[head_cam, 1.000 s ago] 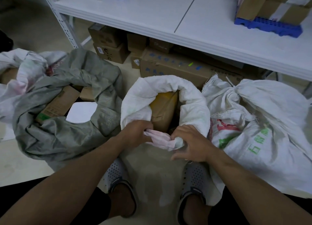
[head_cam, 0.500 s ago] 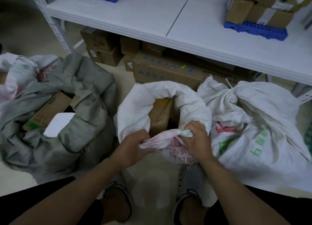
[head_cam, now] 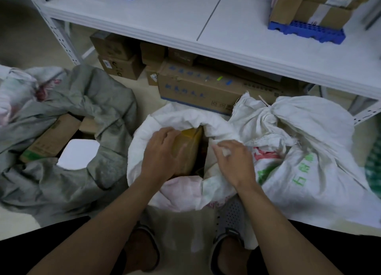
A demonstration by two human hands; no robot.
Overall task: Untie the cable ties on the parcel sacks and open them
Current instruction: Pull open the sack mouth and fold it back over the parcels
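A white shelf unit (head_cam: 247,33) spans the back, cardboard boxes (head_cam: 198,85) beneath it. On the floor, an open grey sack (head_cam: 99,109) lies left, and a white sack with green print (head_cam: 309,151) stands right, its neck tied (the tie itself is too small to make out). Between them, the middle white sack (head_cam: 177,118) stands open, rim rolled down. The left hand (head_cam: 160,157) rests with loosely spread fingers on the yellow-brown parcel (head_cam: 189,149) inside. The right hand (head_cam: 233,161) pinches the sack's right rim.

White woven sack (head_cam: 156,122), yellow-brown parcel (head_cam: 189,144) inside; grey sack (head_cam: 99,101); white sack, red-green print (head_cam: 309,151); blue crate (head_cam: 307,30).
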